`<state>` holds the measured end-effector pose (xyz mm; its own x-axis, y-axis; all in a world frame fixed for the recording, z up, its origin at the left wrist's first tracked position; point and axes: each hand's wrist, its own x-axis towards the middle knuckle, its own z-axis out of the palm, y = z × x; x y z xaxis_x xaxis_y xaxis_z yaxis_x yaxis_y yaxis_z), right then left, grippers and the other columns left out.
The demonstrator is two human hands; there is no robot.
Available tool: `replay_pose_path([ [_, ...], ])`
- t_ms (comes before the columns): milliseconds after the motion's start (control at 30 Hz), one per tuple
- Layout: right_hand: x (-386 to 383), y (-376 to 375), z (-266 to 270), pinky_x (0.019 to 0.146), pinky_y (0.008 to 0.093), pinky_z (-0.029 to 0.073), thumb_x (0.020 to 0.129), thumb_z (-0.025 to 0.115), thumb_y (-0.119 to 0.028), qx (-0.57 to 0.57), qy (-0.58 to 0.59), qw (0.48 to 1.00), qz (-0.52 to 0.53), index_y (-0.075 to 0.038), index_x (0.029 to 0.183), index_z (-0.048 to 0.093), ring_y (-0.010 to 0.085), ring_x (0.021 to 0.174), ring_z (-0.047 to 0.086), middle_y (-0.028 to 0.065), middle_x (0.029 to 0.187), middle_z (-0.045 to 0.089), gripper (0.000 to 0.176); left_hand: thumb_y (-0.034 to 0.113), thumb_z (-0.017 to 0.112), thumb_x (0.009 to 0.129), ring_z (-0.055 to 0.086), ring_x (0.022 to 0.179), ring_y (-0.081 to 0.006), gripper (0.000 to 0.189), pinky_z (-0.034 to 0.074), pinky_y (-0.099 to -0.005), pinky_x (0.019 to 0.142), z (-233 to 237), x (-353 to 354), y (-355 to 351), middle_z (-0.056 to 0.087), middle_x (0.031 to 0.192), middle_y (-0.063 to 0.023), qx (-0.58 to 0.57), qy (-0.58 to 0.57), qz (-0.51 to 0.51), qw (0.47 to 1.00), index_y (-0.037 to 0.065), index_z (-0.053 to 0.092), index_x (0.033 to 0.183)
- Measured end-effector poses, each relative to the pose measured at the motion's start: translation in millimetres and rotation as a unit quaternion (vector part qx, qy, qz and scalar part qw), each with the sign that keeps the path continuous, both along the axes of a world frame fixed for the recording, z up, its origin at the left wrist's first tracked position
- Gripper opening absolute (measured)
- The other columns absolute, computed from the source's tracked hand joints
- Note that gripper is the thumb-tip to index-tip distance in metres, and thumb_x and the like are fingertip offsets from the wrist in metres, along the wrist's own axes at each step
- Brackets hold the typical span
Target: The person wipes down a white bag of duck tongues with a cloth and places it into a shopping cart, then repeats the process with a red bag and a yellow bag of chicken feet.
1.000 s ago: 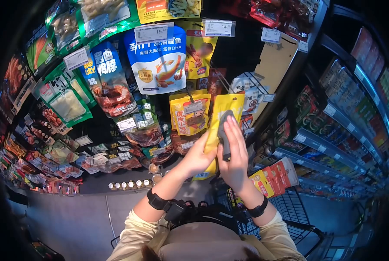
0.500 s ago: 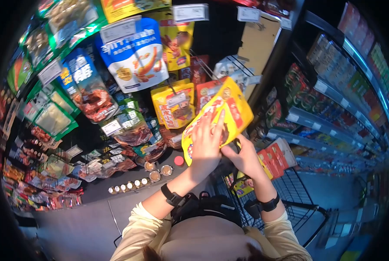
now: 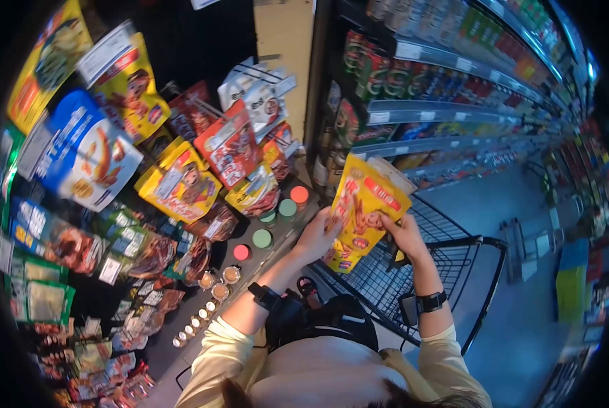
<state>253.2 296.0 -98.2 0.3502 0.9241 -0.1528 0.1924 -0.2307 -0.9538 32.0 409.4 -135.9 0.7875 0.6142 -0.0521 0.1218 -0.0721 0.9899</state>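
Note:
A yellow snack bag (image 3: 367, 216) with red lettering and a cartoon figure is between my two hands, its front facing me. My left hand (image 3: 320, 234) grips its left edge. On the right edge, my right hand (image 3: 406, 236) closes with the thumb on the front. The pale edge of another package (image 3: 394, 174) shows behind the bag's top; most of it is hidden. Below and behind the bag stands a black wire shopping cart (image 3: 447, 268). Similar yellow bags (image 3: 182, 182) and a red bag (image 3: 228, 144) hang on the rack to the left.
A blue-and-white bag (image 3: 90, 153) hangs farther left. Jars with coloured lids (image 3: 261, 238) and small bottles (image 3: 195, 321) line the low ledge. Beyond the cart, drink shelves (image 3: 427, 112) run along the aisle. A yellow-green box (image 3: 571, 292) stands at the right.
My view has turned right, so the rack sits farther left. The yellow bag has come away from the rack toward the cart, and my left hand has shifted from its front to its edge.

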Motion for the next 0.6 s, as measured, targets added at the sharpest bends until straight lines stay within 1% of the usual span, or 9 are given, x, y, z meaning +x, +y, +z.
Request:
replay_pose_path([
  [67,5.0,-17.1,-33.8,0.075,0.0249,0.048,0.095,0.058,-0.013,-0.028,0.03,0.999,0.012,0.0,0.109,0.064,0.0089,0.085,0.061,0.0007,0.095,0.068,0.021,0.037,0.059,0.093,0.044,0.13,-0.0331,0.07,0.039,-0.0443,0.104,-48.9,11.7,-8.9,0.04,0.143,-0.02,-0.164,0.077,0.027,0.983,0.004,0.026,0.145],
  [100,7.5,-23.1,-62.9,0.077,0.0257,0.049,0.095,0.058,-0.014,-0.035,0.078,0.996,0.019,0.0,0.111,0.064,0.0094,0.085,0.061,0.0008,0.096,0.068,0.022,0.037,0.059,0.093,0.044,0.13,-0.0331,0.07,0.039,-0.0443,0.104,-51.0,16.6,-14.8,0.04,0.143,-0.02,-0.163,0.078,0.016,0.983,0.004,0.026,0.145],
  [167,6.3,-33.1,-107.8,0.08,0.0271,0.049,0.095,0.06,-0.015,-0.059,0.145,0.987,0.033,-0.001,0.114,0.062,0.0105,0.087,0.061,0.0009,0.098,0.068,0.024,0.044,0.058,0.092,0.046,0.124,-0.042,0.069,0.041,-0.0544,0.1,-52.8,26.6,-25.2,0.036,0.146,-0.0181,-0.417,0.115,0.075,0.898,0.014,0.025,0.145],
  [200,1.0,-35.6,-121.8,0.081,0.0279,0.05,0.094,0.06,-0.015,-0.077,0.166,0.982,0.041,-0.002,0.116,0.061,0.011,0.089,0.061,0.001,0.1,0.067,0.025,0.044,0.058,0.092,0.046,0.124,-0.042,0.069,0.041,-0.0544,0.1,-71.2,30.1,-26.9,0.036,0.146,-0.0181,-0.416,0.117,0.068,0.899,0.014,0.025,0.145],
  [267,-9.9,-39.2,-149.5,0.083,0.0282,0.05,0.093,0.062,-0.015,-0.118,0.154,0.981,0.006,-0.004,0.118,0.06,0.0112,0.094,0.06,0.0004,0.104,0.066,0.027,0.045,0.061,0.089,0.035,0.125,-0.0549,0.073,0.038,-0.0707,0.091,-125.1,35.9,-24.6,0.021,0.151,-0.016,-0.534,0.061,0.074,0.84,0.027,0.018,0.145],
  [400,-16.5,-34.7,-184.5,0.086,0.0289,0.048,0.094,0.062,-0.017,-0.107,0.183,0.977,-0.023,-0.004,0.121,0.06,0.0124,0.098,0.059,0.0014,0.109,0.065,0.03,0.036,0.065,0.087,0.036,0.124,-0.0564,0.077,0.039,-0.0697,0.092,-146.3,45.4,-23.0,0.015,0.152,-0.0145,-0.566,0.097,0.133,0.808,0.026,0.014,0.144],
  [433,-16.6,-32.0,-183.2,0.086,0.0289,0.048,0.094,0.062,-0.017,-0.106,0.184,0.977,-0.028,-0.004,0.121,0.06,0.0124,0.098,0.059,0.0014,0.109,0.065,0.03,0.031,0.065,0.086,0.039,0.122,-0.0555,0.071,0.039,-0.0702,0.091,-148.9,48.2,-21.7,0.023,0.148,-0.0144,-0.561,0.119,0.148,0.806,0.024,0.021,0.141],
  [533,-13.1,-26.1,-185.8,0.083,0.0309,0.049,0.094,0.061,-0.021,-0.16,0.088,0.983,-0.02,-0.003,0.12,0.061,0.0147,0.096,0.061,0.0047,0.106,0.067,0.032,0.033,0.064,0.086,0.045,0.11,-0.0574,0.063,0.037,-0.0717,0.092,-161.3,51.5,-16.0,0.025,0.144,-0.0191,-0.564,0.101,0.119,0.811,0.028,0.025,0.135],
  [600,-10.5,-23.5,-197.1,0.079,0.0344,0.05,0.092,0.063,-0.022,-0.154,0.02,0.988,-0.016,0.001,0.111,0.064,0.0215,0.087,0.066,0.0139,0.098,0.071,0.03,0.031,0.064,0.086,0.046,0.11,-0.0568,0.06,0.037,-0.0715,0.093,-172.5,52.9,-8.6,0.031,0.14,-0.0215,-0.569,0.105,0.098,0.809,0.024,0.029,0.134],
])
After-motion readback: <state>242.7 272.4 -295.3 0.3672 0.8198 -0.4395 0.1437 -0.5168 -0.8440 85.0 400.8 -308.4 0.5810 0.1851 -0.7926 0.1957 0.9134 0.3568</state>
